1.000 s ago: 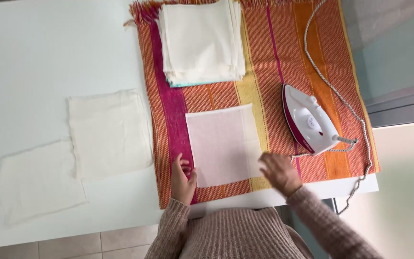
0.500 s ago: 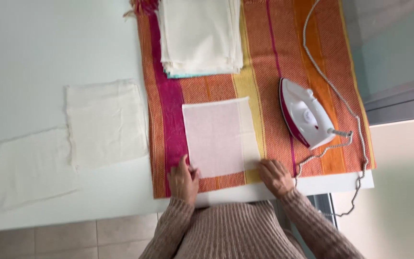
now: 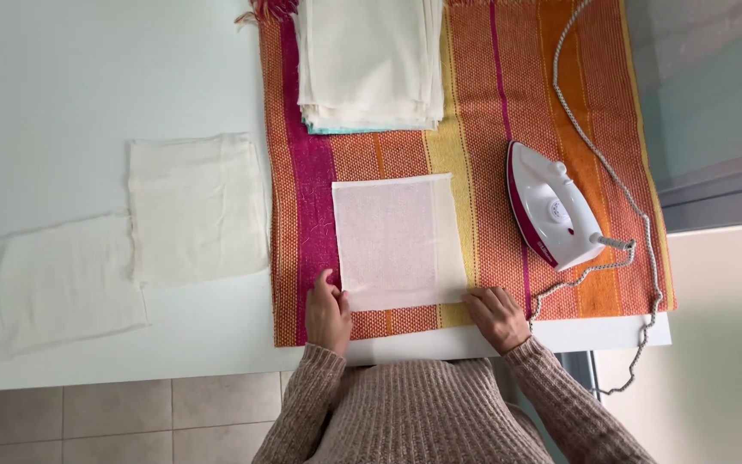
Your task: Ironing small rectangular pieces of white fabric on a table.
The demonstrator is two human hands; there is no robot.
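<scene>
White tabletop (image 3: 88,77) carries a striped woven cloth (image 3: 551,94) in orange, magenta and yellow, laid as a pad at its right part; pale floor tiles show below the near edge. One thin white fabric square (image 3: 392,241) lies flat on the pad's near half. The left hand (image 3: 328,314) rests at the square's near left corner, fingers loosely curled and touching its edge. The right hand (image 3: 495,316) rests at the near right corner, fingers bent onto the edge. Neither hand lifts the fabric. A white and magenta iron (image 3: 551,206) stands just right of the square, its braided cord (image 3: 599,159) looping across the pad. A stack of folded cloths (image 3: 371,60) sits at the far edge. Two more fabric squares (image 3: 195,206) lie on the bare tabletop, left of the pad.
</scene>
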